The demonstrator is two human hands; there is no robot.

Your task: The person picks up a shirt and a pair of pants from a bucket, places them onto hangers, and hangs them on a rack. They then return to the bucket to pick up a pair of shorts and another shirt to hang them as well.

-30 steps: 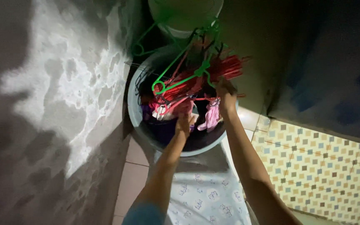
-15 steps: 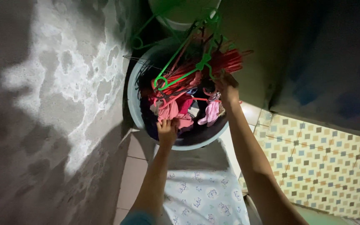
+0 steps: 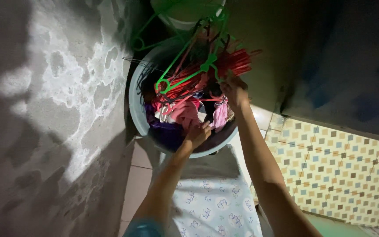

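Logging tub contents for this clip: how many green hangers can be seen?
2 at least. One green hanger lies atop the red hangers by the right hand; another hooks over the tub's far rim. More may be hidden.

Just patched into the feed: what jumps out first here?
A tangle of red and green hangers piled over a pale round tub at top centre, with pink clothes inside. The right hand grips the hangers, while the left hand reaches into the clothes. A patchy, stained wall fills the left.
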